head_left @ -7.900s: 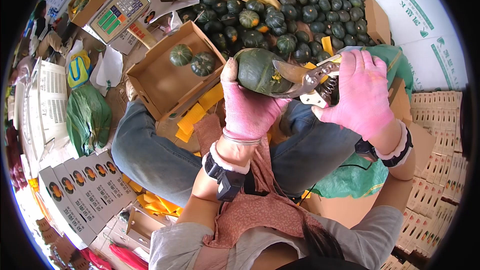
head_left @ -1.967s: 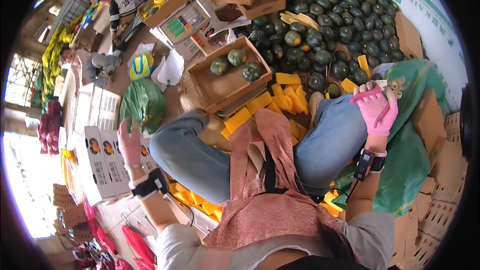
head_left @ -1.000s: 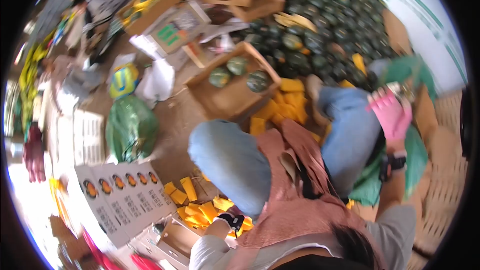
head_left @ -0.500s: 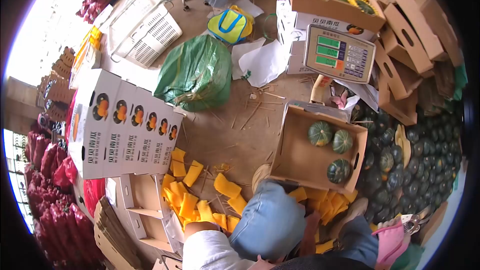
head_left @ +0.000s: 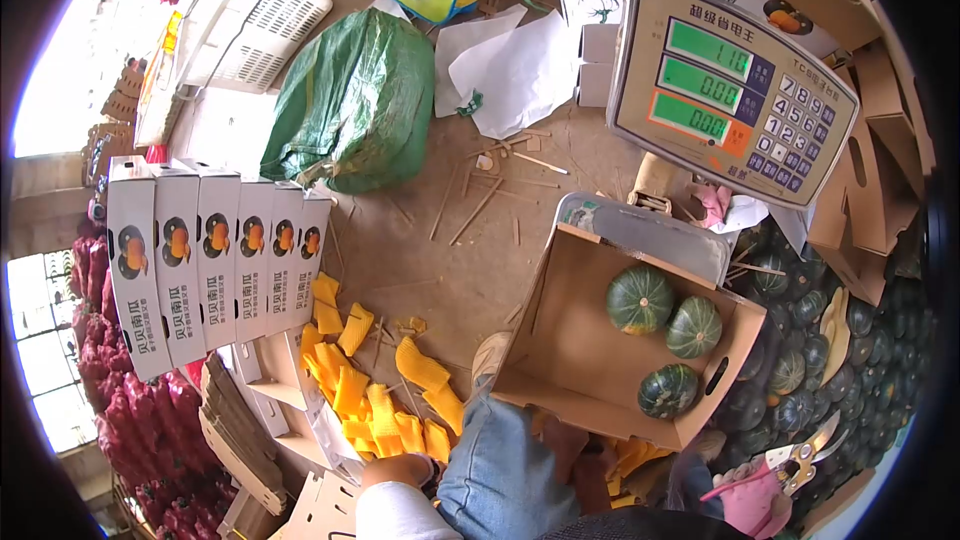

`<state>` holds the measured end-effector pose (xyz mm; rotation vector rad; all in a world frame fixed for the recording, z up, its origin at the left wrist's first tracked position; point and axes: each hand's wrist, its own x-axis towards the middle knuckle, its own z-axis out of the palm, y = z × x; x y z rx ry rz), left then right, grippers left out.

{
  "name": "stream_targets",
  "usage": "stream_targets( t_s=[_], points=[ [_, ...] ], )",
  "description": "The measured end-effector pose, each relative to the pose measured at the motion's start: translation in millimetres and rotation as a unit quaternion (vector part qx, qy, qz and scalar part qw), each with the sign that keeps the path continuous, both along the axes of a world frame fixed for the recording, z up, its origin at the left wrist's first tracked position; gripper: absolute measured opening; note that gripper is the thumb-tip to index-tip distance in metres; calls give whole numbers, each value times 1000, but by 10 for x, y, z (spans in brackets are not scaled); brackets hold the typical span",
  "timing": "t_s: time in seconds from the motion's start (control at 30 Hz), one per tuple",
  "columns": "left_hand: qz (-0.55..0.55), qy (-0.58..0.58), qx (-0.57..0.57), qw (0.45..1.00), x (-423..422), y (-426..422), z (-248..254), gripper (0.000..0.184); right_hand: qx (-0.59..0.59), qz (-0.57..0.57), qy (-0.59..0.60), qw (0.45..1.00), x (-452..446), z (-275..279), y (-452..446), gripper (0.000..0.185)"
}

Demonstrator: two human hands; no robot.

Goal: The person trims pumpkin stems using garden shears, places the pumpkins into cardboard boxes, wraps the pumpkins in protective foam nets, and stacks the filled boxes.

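Near centre, the left forearm (head_left: 396,468); the left hand is hidden, its state indeterminable. Near right, the gloved right hand (head_left: 754,503) grips pruning shears (head_left: 801,455). Left of the knee (head_left: 508,460), yellow foam sleeves (head_left: 382,416). Beyond, right of centre, a carton (head_left: 562,340) containing three green squashes (head_left: 640,300). Far right, a scale (head_left: 735,90).

From here I see, at four o'clock, shiny metal shears (head_left: 800,468), a cloth glove (head_left: 752,503) and a matt cardboard box (head_left: 565,345); at eleven, a crinkled, glossy plastic sack (head_left: 350,105); at two, a smooth-faced scale (head_left: 738,90).
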<state>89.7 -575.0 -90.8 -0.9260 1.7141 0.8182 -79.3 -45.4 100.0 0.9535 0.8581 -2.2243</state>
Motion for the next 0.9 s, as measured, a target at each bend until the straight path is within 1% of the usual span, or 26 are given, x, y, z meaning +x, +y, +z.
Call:
stream_targets(
  t_s=[0.13,0.17,0.27,0.33,0.47,0.5,0.53,0.63,0.67,0.73,0.77,0.8,0.83,0.87,0.9],
  points=[
    [-23,14,7,1000,43,29,-29,32,4,-26,43,999,-58,167,-107,72],
    [-34,22,9,999,38,29,-40,32,11,-28,44,999,-35,259,-166,68],
    [-76,51,17,996,35,16,-97,32,27,-29,87,995,251,448,-156,71],
    [-111,66,27,991,10,14,-79,32,83,29,209,974,307,600,-197,64],
    [-211,82,60,972,-120,47,108,32,84,-13,284,955,705,681,45,47],
    [-242,86,72,964,-154,68,187,32,104,-58,237,964,807,678,138,50],
    [-279,87,86,953,-214,86,274,32,122,-49,279,951,921,614,257,46],
    [-407,74,138,900,-356,156,609,32,144,-130,302,933,1185,635,436,36],
    [-464,62,162,868,-414,169,738,32,153,-166,295,928,1261,640,532,33],
    [-574,48,203,792,-628,150,1003,32,138,-159,352,912,1418,536,855,32],
    [-598,55,200,775,-758,86,1145,32,148,-185,358,903,1516,589,934,30],
    [-589,74,188,783,-903,2,1271,32,142,-258,305,906,1602,476,1067,33],
    [-485,158,150,847,-1064,-272,1392,33,117,-291,282,907,1688,455,1194,35],
    [-372,251,126,885,-1214,-546,1503,35,113,-347,216,905,1786,475,1255,36],
    [-315,243,156,904,-1484,-409,1970,31,118,-372,177,903,1868,529,1314,36]
  ],
)
